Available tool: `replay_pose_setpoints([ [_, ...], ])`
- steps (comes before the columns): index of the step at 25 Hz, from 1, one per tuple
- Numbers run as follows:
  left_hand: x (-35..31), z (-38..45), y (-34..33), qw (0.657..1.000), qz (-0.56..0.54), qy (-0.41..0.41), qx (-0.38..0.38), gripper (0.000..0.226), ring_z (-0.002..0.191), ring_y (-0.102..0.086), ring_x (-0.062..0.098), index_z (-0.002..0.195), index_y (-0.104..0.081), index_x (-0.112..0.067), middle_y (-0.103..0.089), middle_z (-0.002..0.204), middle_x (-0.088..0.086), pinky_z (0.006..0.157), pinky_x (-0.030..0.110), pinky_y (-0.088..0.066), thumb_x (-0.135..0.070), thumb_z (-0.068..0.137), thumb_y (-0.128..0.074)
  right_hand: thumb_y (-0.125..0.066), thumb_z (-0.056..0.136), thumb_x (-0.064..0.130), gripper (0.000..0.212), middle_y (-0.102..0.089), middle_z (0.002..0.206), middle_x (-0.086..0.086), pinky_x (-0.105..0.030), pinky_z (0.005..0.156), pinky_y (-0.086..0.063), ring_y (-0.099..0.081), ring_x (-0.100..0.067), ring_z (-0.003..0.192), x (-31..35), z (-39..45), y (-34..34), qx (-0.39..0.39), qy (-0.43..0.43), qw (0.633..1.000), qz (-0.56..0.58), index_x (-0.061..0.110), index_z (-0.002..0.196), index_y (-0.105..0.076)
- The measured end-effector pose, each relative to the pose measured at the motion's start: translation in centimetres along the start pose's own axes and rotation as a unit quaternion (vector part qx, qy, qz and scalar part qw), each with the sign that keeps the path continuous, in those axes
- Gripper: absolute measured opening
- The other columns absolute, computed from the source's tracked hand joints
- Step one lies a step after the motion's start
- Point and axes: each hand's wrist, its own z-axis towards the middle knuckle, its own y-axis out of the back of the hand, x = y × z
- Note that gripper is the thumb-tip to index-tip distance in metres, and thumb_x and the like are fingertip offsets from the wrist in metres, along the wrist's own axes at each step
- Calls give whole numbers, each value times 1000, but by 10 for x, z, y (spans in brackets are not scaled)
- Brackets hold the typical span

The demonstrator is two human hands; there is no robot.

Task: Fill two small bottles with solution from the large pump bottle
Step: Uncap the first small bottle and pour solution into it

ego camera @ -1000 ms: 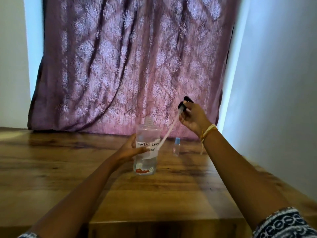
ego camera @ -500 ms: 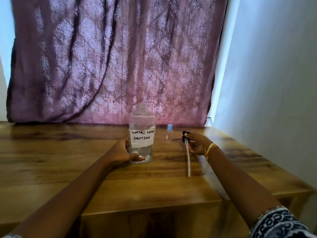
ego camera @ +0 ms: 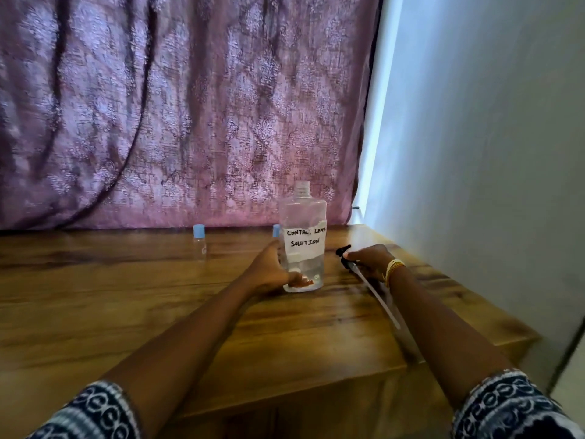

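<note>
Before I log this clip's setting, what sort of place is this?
Probably a home room, not a lab: a patterned purple curtain hangs behind a wooden table, and the clear plastic bottle bears a handwritten label.

The large bottle (ego camera: 303, 239) stands upright on the wooden table, clear plastic with rounded shoulders and an open threaded neck, its pump removed. A white handwritten label reading "CONTACT LENS SOLUTION" wraps its middle, and a shallow layer of clear liquid sits at the bottom. The pump head (ego camera: 345, 255), black with a long pale dip tube (ego camera: 376, 296) trailing toward the near edge, lies just right of the bottle. One small bottle (ego camera: 199, 240), clear with a light-blue cap, stands upright well to the left, near the table's back. The second small bottle (ego camera: 276, 231) shows only its blue cap, behind the large bottle's left side.
</note>
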Motion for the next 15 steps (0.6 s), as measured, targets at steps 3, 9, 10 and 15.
replay_pose_setpoints([
  [3,5,10,-12,1000,22,-4,3,89,116,-58,23,135,-41,-16,-58,133,5,96,40,-53,-18,59,-87,-87,67,16,36,-59,67,-9,-22,38,-38,-53,-18,54,0,6,1,-17,9,999,-34,5,90,-61],
  [9,8,10,-11,999,36,-12,16,96,122,-56,24,139,-36,-19,-55,138,6,99,45,-51,-26,58,-87,-85,71,20,46,-67,87,-14,-27,50,-46,-61,-20,69,-4,9,6,7,15,1000,-13,-2,105,-62],
  [10,8,8,-11,999,37,-12,18,98,124,-54,25,140,-34,-20,-54,139,6,100,45,-50,-27,58,-87,-83,73,20,49,-67,93,-15,-26,51,-46,-61,-20,71,-5,7,9,20,14,1000,6,-4,110,-61],
  [15,5,-9,-4,998,47,-12,30,95,111,-53,20,146,-26,-19,-49,123,0,88,31,-50,-20,70,-84,-73,83,18,33,-61,91,-19,-30,60,-46,-56,-27,77,4,-19,14,-19,40,999,20,-2,103,-57],
])
